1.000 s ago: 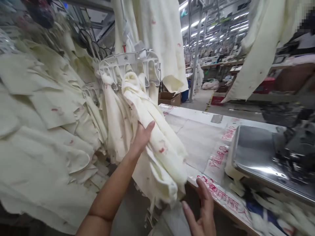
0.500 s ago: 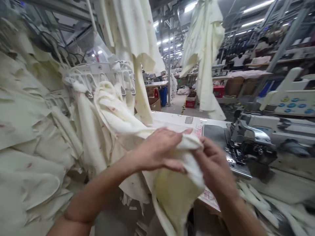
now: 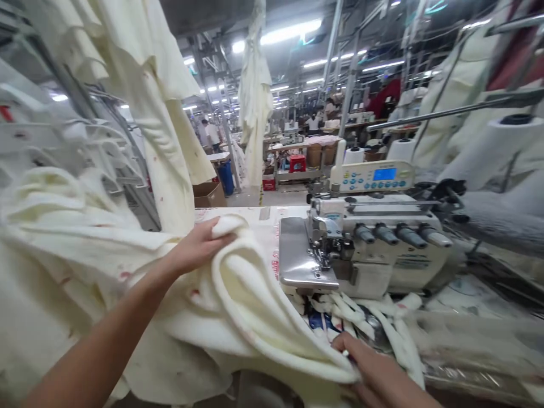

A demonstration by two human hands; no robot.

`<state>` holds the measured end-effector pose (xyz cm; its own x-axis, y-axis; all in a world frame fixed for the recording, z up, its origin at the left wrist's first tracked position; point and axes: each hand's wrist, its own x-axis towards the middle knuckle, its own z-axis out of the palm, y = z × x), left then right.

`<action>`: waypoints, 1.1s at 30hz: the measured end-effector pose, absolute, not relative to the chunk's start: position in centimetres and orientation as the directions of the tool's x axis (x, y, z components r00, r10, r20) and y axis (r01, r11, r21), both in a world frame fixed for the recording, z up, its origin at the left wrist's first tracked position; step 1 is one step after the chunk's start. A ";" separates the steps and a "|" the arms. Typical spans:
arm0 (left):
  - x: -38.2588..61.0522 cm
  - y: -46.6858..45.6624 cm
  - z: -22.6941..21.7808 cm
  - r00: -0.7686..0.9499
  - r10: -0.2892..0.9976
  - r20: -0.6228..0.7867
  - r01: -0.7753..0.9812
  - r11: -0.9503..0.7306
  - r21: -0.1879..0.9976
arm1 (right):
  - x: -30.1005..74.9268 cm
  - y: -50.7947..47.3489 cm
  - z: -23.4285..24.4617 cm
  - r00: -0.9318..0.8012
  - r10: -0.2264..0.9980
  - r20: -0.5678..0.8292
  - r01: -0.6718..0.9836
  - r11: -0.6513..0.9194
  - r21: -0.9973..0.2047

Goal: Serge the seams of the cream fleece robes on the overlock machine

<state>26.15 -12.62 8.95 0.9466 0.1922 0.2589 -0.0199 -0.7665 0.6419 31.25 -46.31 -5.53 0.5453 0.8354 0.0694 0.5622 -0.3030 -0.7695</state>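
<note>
A cream fleece garment piece [image 3: 255, 300] with small reddish marks is stretched between my two hands, left of the sewing machine. My left hand [image 3: 204, 243] is closed on a fold of its upper edge, above the table. Lower and to the right, my right hand [image 3: 361, 362] grips the garment's far corner; part of that hand is blurred. Behind the fabric stands an overlock sewing machine [image 3: 382, 243], its metal plate [image 3: 304, 249] and presser foot just beyond the cloth.
A white table [image 3: 259, 226] bears the machine. Fabric scraps [image 3: 361, 323] lie below the machine's front. Cream garments [image 3: 165, 113] hang at the left from a white clip hanger [image 3: 97, 153]. Thread cones [image 3: 402, 150] stand behind the machine, and a cardboard box [image 3: 209, 194] sits beyond the table.
My view has turned right, bringing the whole machine in. My hands have moved apart, the right one down, and the garment is now spread between them.
</note>
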 end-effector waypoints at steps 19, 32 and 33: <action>33.6 -25.6 -0.7 0.969 -0.107 0.222 -0.184 -0.913 0.364 | 38.8 -42.8 -2.1 0.887 0.449 0.106 0.357 -0.521 -0.775; 35.1 -26.6 -1.1 0.974 -0.033 0.222 -0.099 -0.951 0.293 | 38.1 -41.8 -4.0 0.884 0.274 0.379 0.465 -0.609 -0.643; 35.1 -26.6 -1.1 0.976 -0.036 0.215 -0.097 -0.955 0.280 | 38.1 -41.6 -4.3 0.872 0.275 0.404 0.482 -0.616 -0.623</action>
<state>35.12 -26.61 -1.11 0.9760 -0.0361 0.2149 -0.0970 -0.9551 0.2801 38.13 -41.63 -4.25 0.8725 0.2748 0.4041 0.4824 -0.6160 -0.6228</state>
